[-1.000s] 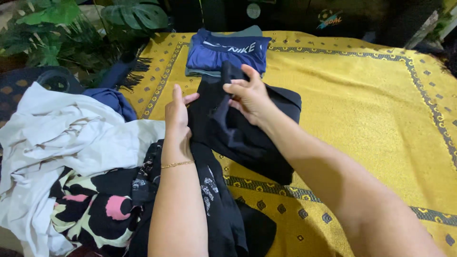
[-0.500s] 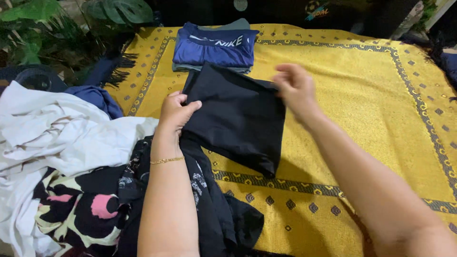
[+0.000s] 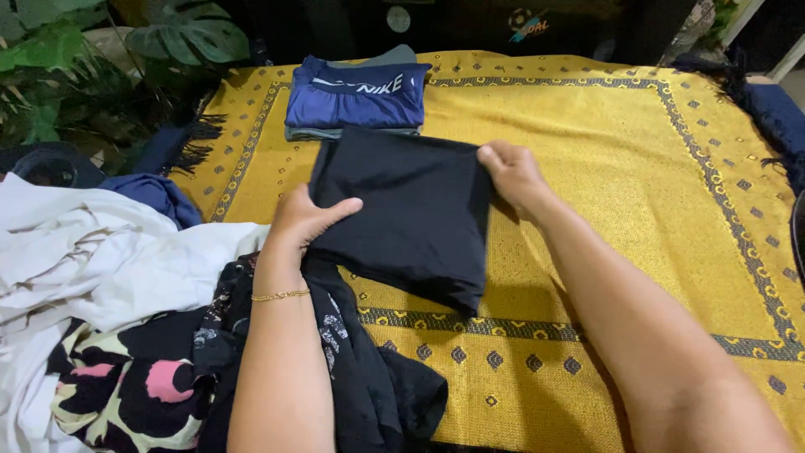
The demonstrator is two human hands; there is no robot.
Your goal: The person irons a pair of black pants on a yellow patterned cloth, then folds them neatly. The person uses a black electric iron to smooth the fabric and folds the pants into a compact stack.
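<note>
Head view: left hand (image 3: 303, 220) and right hand (image 3: 511, 172) gripping black folded garment (image 3: 402, 210), blue folded stack (image 3: 356, 96) just behind.

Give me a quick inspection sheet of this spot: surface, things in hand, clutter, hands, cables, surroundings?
Surface: yellow patterned cloth with a dark diamond border.
Things in hand: folded black garment, flat on the cloth.
Clutter: folded blue shirt on a grey one behind; white fabric, floral fabric, dark clothes heaped left.
Hands: left hand grips the garment's left edge; right hand grips its upper right corner.
Cables: nothing seen.
Surroundings: leafy plants at upper left.
</note>
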